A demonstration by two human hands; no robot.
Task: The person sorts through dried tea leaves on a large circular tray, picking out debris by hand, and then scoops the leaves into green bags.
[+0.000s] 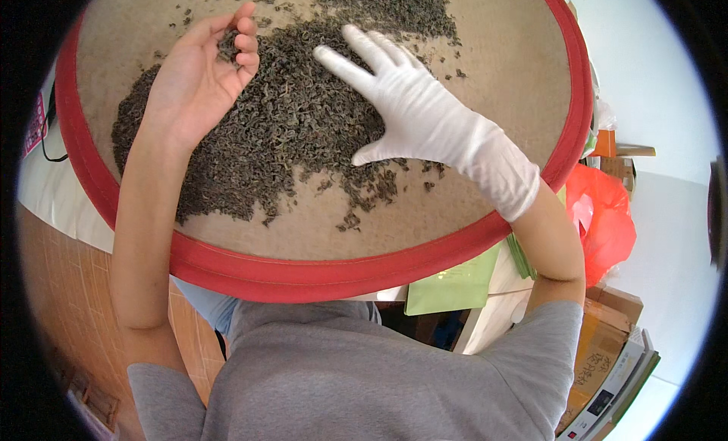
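Dark, curled dried tea leaves [284, 111] lie in a broad heap on a large round tan tray with a red cloth rim [280, 274]. Over the heap's left side, my bare left hand [199, 81] is turned palm up. Its fingers curl round a small bunch of leaves, partly hidden by the fingers. My right hand [413, 111], in a white glove, spreads its fingers and thumb at the heap's right side, palm down. Whether it presses on the leaves I cannot tell, and nothing shows in its grasp.
A second patch of tea leaves [394, 7] lies at the tray's far side, with loose bits scattered between. Beneath the tray's near right edge are a green packet [453, 285] and a pale table. Further right sit a red plastic bag [603, 221] and a cardboard box [603, 350].
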